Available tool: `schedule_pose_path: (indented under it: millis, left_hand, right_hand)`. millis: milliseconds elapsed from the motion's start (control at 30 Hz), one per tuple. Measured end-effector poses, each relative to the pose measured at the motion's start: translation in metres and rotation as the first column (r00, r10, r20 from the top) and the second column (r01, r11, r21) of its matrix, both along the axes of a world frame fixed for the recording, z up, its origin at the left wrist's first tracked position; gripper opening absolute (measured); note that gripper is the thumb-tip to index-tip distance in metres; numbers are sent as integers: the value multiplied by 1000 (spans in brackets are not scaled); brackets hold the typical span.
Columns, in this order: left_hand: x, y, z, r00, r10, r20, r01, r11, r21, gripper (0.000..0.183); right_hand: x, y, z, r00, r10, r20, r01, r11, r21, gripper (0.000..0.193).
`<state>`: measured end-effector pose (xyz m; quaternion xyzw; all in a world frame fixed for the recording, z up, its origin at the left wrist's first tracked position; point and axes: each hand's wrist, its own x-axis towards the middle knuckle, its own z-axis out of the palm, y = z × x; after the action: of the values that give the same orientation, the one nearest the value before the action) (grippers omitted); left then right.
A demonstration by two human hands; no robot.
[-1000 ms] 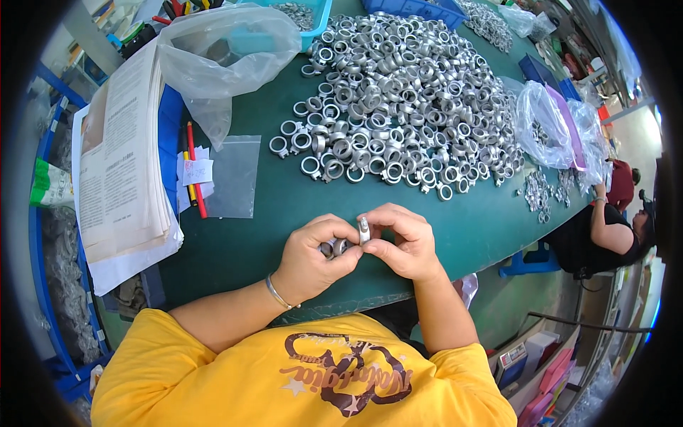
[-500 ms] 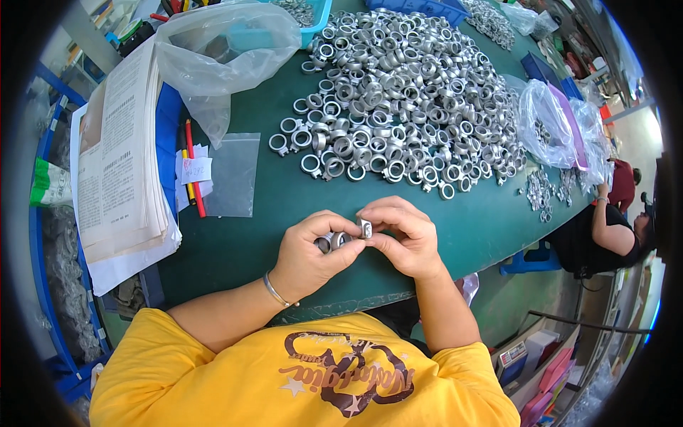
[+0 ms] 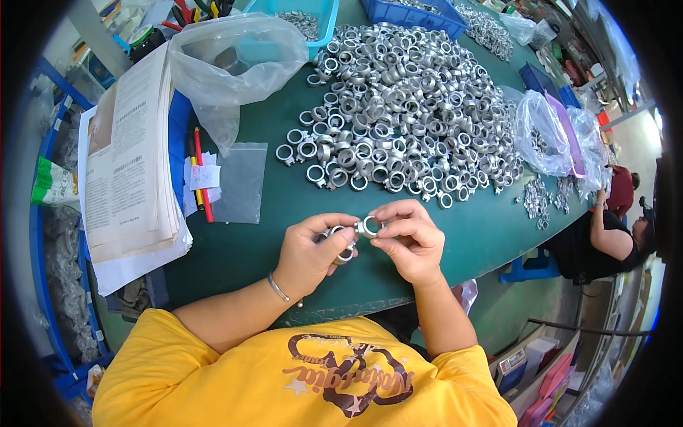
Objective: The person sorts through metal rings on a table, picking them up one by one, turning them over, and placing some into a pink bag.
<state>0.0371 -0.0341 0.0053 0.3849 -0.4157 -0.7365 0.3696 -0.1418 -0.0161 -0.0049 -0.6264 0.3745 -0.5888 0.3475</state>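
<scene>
Close in front of my chest, both hands meet above the table's near edge. My left hand (image 3: 307,252) is closed round a few silver metal rings (image 3: 343,250), partly hidden by its fingers. Between the two hands is another metal ring (image 3: 371,226), its round opening facing up and a small lug on its left side. Thumb and fingers of my right hand (image 3: 413,240) pinch that ring's right edge, while my left fingertips are at its lug. Beyond my hands lies a big pile of similar metal rings (image 3: 420,107).
On the green table (image 3: 299,196) lie a clear plastic bag (image 3: 242,181), red and yellow pens (image 3: 204,181) and a stack of printed paper (image 3: 128,156). Blue bins (image 3: 420,18) stand behind the pile. At the right, a person in black (image 3: 605,238) sits by small metal parts (image 3: 537,199).
The ring between my hands was edge-on and now shows its round opening. My right fingers have shifted onto its right edge. The camera's view has moved slightly.
</scene>
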Motion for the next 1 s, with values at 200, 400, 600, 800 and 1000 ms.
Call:
schedule_pose_path:
  millis: [200, 400, 600, 800, 1000]
  left_hand:
    - [-1, 0, -8, 953, 44, -301, 19, 979, 201, 17]
    - [3, -3, 3, 850, 523, 57, -245, 490, -837, 13]
    - [1, 0, 17, 911, 384, 147, 87, 170, -982, 16]
    - [2, 5, 1, 949, 306, 72, -42, 351, -935, 13]
    - [-7, 7, -1, 953, 287, 101, -69, 527, -847, 6]
  right_hand:
    - [18, 8, 1, 999, -54, 5, 54, 998, -13, 36]
    - [67, 7, 18, 409, -301, 861, -470, 739, 482, 31]
    - [69, 5, 8, 130, -401, 907, -644, 662, 384, 25]
    - [-31, 78, 15, 34, -341, 939, -243, 909, 339, 17]
    - [-157, 181, -73, -33, -801, 598, 70, 595, 801, 15]
